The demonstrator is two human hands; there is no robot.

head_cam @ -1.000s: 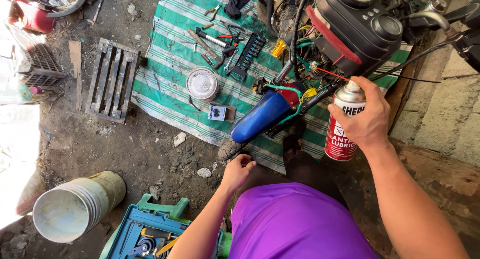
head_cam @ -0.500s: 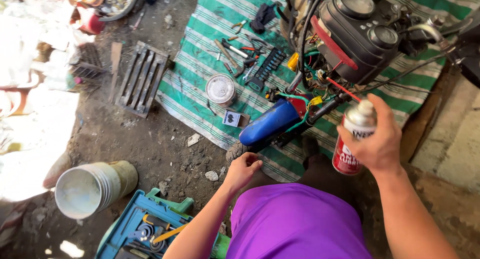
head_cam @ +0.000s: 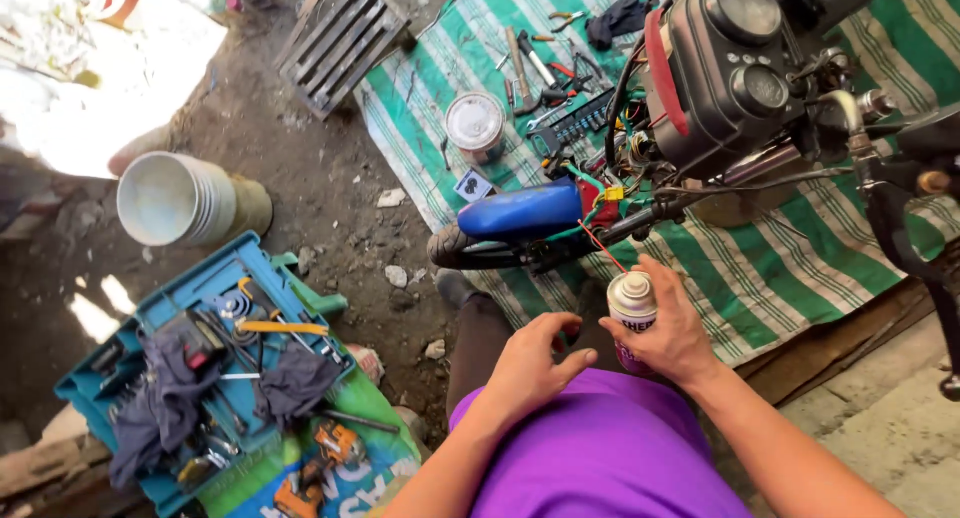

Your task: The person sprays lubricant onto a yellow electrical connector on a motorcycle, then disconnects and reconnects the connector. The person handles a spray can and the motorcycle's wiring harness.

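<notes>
— Looking down from here, the right hand [head_cam: 678, 330] is wrapped round a spray can [head_cam: 632, 308], fingers curled on its far side and thumb on the near side, so the can sits upright, gripped firmly. A thin red straw [head_cam: 600, 248] runs up from its nozzle toward the motorcycle [head_cam: 720, 88].

— Where is the can exactly?

— Just over the purple shirt [head_cam: 600, 448], close to the person's lap, below the blue fender [head_cam: 520, 213] and the front tyre [head_cam: 455, 248]. The straw's far end lies near the tangle of coloured wires by the headstock.

— And the left hand [head_cam: 530, 363]?

— Empty, as far as I can tell. Its fingers are loosely bent and a little apart, the tips pointing at the can, near it but not touching. It pinches nothing.

— What lies around?

— A green striped mat [head_cam: 780, 268] under the bike, with a small round tin [head_cam: 475, 123], a hammer [head_cam: 518, 68] and a socket rail [head_cam: 585, 118] on it. On the dirt to the left, a white bucket [head_cam: 170, 198] lying on its side and a slatted wooden grate [head_cam: 340, 43]. Nearer me, a blue toolbox [head_cam: 200, 308] stands open, with dark rags and hand tools inside, well apart from both hands.
</notes>
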